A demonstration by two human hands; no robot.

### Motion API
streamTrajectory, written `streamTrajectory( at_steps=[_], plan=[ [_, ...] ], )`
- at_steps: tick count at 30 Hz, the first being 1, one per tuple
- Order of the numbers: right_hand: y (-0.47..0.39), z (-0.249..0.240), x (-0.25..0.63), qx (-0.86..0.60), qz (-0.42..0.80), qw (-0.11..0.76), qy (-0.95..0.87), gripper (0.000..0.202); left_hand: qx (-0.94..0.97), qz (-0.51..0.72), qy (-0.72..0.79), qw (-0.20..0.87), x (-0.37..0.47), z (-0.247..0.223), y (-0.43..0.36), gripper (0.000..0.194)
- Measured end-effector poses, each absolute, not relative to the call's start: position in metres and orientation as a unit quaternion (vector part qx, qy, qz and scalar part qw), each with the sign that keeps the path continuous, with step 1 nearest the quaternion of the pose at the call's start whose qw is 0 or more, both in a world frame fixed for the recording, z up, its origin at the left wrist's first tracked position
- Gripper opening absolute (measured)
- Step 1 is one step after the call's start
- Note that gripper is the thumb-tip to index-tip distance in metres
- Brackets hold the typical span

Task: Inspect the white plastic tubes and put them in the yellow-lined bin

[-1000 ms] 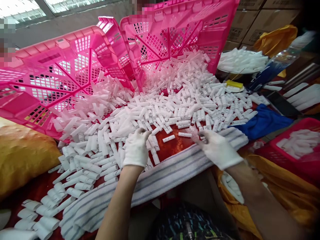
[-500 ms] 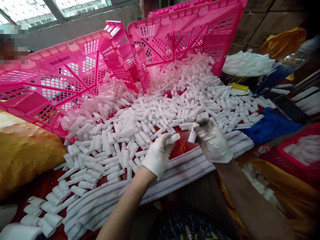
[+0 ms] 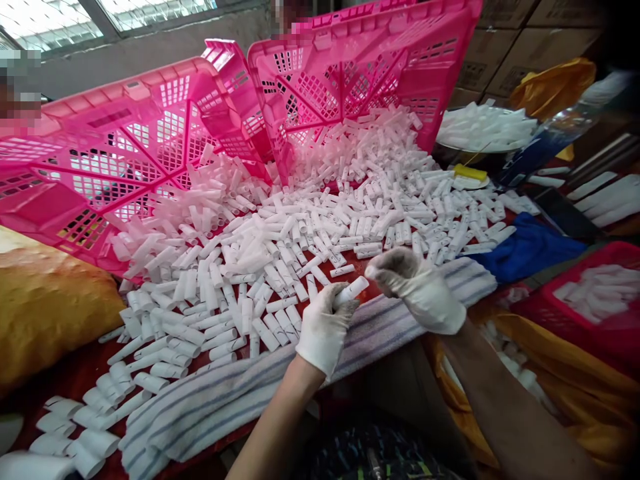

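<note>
My left hand, in a white glove, is closed around a short white tube that sticks out past the thumb, tilted up to the right. My right hand, also gloved and greyish at the fingers, is just to its right with thumb and fingers pinched together. A small pale spot shows at its fingertips; I cannot make out whether it is a held thing. Many similar white tubes, some with dark marks, lie heaped and scattered beyond both hands. A striped towel lies beneath them along the table's near edge.
Two pink crates lie tipped with their openings toward me, tubes spilling out. At right are a plate of white pieces, a yellow object, a plastic bottle, a blue cloth and a red basket. A yellow sack is at left.
The tube that was upright in my right fingers is no longer seen there. My left hand has shifted slightly right and lower, and more of its tube shows. The view has shifted a little.
</note>
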State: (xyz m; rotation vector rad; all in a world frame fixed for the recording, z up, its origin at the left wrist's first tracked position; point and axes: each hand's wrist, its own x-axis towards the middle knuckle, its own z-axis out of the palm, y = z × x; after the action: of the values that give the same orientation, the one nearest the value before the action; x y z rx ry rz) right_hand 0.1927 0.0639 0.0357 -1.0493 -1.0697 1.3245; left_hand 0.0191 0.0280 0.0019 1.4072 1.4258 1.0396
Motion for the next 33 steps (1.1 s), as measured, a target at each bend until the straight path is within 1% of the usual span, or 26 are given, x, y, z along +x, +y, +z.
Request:
streamTrajectory(
  at_steps=[5, 7, 9, 11, 13, 14, 16, 18, 20, 26, 28, 29, 31, 33],
  plan=[
    [0.064, 0.042, 0.197, -0.474, 0.536, 0.392, -0.579, 0.031, 0.665, 0.455, 0.504, 0.312, 0.017, -0.005, 0.026, 0.024],
    [0.063, 0.042, 0.191, -0.467, 0.546, 0.366, -0.591, 0.031, 0.679, 0.463, 0.486, 0.298, 0.022, -0.007, 0.024, 0.023],
    [0.062, 0.036, 0.184, -0.456, 0.554, 0.401, -0.570, 0.034, 0.642, 0.458, 0.504, 0.353, 0.029, -0.006, 0.023, 0.022],
    [0.061, 0.027, 0.179, -0.458, 0.547, 0.470, -0.519, 0.037, 0.575, 0.439, 0.534, 0.438, 0.035, -0.004, 0.022, 0.027],
    [0.060, 0.017, 0.178, -0.472, 0.550, 0.513, -0.460, 0.037, 0.524, 0.424, 0.552, 0.492, 0.037, -0.001, 0.021, 0.033],
    [0.059, 0.012, 0.179, -0.477, 0.555, 0.525, -0.434, 0.036, 0.514, 0.423, 0.557, 0.497, 0.037, 0.000, 0.021, 0.034],
    [0.056, 0.008, 0.181, -0.482, 0.562, 0.539, -0.403, 0.038, 0.526, 0.430, 0.565, 0.468, 0.035, 0.001, 0.021, 0.032],
    [0.054, 0.008, 0.182, -0.483, 0.540, 0.569, -0.388, 0.039, 0.552, 0.437, 0.569, 0.425, 0.033, 0.002, 0.021, 0.030],
    [0.052, 0.011, 0.183, -0.486, 0.516, 0.588, -0.391, 0.038, 0.568, 0.432, 0.572, 0.404, 0.032, 0.002, 0.022, 0.029],
    [0.055, 0.015, 0.185, -0.507, 0.529, 0.517, -0.443, 0.035, 0.554, 0.418, 0.575, 0.432, 0.036, 0.005, 0.021, 0.030],
    [0.054, 0.015, 0.184, -0.513, 0.530, 0.499, -0.454, 0.036, 0.519, 0.428, 0.565, 0.478, 0.037, 0.006, 0.019, 0.031],
    [0.054, 0.016, 0.184, -0.511, 0.531, 0.497, -0.458, 0.037, 0.483, 0.421, 0.554, 0.532, 0.037, 0.007, 0.018, 0.034],
    [0.051, 0.019, 0.184, -0.496, 0.523, 0.512, -0.467, 0.034, 0.381, 0.378, 0.495, 0.684, 0.034, 0.009, 0.017, 0.041],
    [0.048, 0.021, 0.185, -0.475, 0.505, 0.533, -0.485, 0.027, 0.270, 0.321, 0.390, 0.820, 0.030, 0.011, 0.017, 0.044]
  ],
)
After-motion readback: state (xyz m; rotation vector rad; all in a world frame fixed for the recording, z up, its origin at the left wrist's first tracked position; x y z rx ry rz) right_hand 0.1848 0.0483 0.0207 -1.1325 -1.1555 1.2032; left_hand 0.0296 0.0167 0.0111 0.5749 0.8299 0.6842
